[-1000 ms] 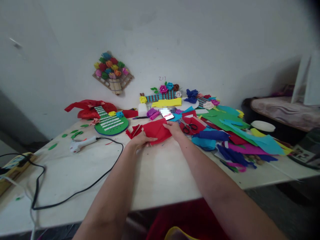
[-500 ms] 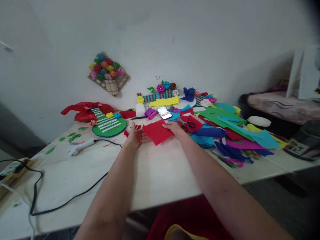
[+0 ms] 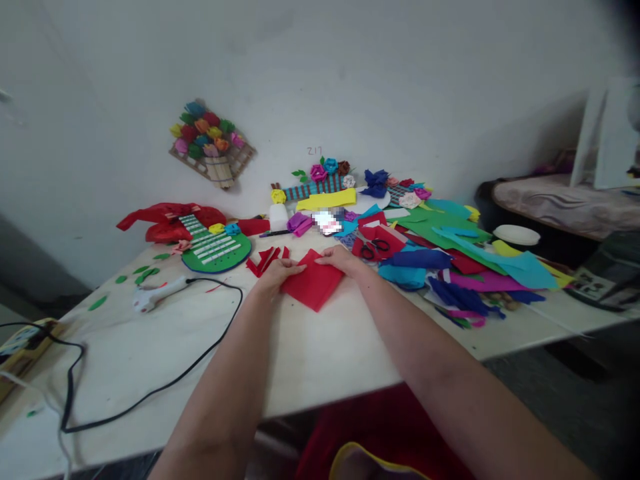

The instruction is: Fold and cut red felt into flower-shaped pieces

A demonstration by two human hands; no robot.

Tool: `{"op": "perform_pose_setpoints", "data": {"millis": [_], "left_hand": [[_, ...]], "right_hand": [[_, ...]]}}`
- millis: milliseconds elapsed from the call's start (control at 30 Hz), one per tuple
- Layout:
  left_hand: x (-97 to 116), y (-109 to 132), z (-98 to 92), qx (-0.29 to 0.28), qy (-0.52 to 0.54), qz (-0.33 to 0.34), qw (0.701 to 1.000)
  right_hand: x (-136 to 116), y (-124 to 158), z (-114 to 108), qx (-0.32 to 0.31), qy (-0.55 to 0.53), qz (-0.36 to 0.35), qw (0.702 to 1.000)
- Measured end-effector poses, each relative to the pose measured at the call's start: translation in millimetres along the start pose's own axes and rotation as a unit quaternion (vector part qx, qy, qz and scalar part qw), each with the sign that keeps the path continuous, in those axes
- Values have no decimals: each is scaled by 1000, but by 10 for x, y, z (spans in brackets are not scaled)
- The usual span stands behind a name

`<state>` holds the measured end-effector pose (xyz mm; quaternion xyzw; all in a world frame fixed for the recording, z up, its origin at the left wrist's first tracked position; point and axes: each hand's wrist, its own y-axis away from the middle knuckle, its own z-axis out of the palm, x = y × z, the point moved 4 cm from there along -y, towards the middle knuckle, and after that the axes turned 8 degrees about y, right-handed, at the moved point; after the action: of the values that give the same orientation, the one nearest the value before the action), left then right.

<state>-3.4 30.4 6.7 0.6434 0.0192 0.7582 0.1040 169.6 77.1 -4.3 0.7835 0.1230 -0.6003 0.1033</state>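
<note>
A square of red paper point(image 3: 316, 285) is held above the middle of the white table, one corner pointing down toward me. My left hand point(image 3: 280, 272) pinches its left side, thumb on top. At the upper right edge my right hand point(image 3: 341, 257) grips the same sheet between thumb and fingers. Several red paper scraps point(image 3: 264, 260) lie just behind my left hand. Beyond the sheet, a phone point(image 3: 327, 223) with a bright screen rests near purple paper. Black-handled scissors point(image 3: 374, 249) lie on red paper to the right of my right hand.
To the left lie a glue gun point(image 3: 159, 293) with a black cord, several green paper leaves point(image 3: 147, 275) and a green guitar-shaped craft point(image 3: 220, 253). Coloured paper point(image 3: 445, 230) is piled along the right side. A power strip point(image 3: 25, 353) sits at the left edge.
My left hand has gone from open beside the red paper to pinching its left side. The sheet has turned and dropped slightly, and my right hand still grips it.
</note>
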Motion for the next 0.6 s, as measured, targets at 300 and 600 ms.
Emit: {"op": "perform_pose_setpoints", "data": {"millis": [300,600], "left_hand": [[-8,-42,-62,21,-9,48,999],[-27,-72,-88,2,3,53,999]], "right_hand": [[-55,51,-8,8,-33,-20,999],[-55,35,25,-6,-8,-10,1000]]}}
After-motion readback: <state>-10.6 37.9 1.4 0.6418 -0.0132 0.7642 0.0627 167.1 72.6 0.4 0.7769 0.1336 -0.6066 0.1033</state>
